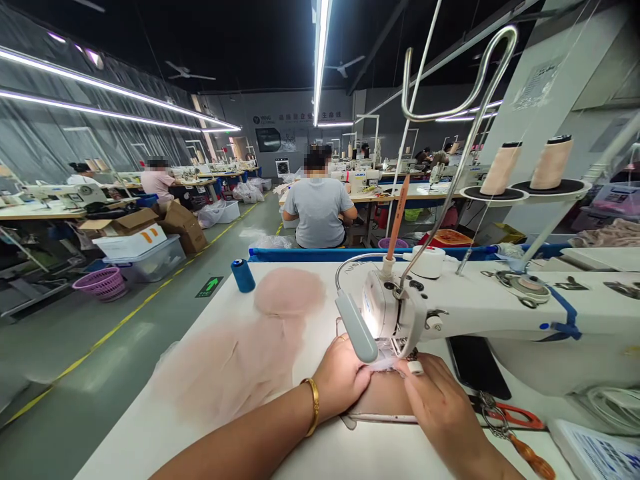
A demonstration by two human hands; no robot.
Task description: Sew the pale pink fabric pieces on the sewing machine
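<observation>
Long tube lights (320, 63) shine near-white at twelve o'clock, against a dark ceiling (240, 40); further tubes run in from ten o'clock with a faint violet edge. The room is moderately bright. A small, intense glow falls on the sewing machine head (383, 310), just below and right of centre, whitening its face and lighting the fingers beneath. The white tabletop (135, 433) is evenly pale, with soft shadow around the hands. Dull reflections streak the green floor (100, 373) at eight o'clock. Wide-angle distortion stretches and tilts shapes towards the edges. Far detail is soft, and square pixelation covers small patches.
</observation>
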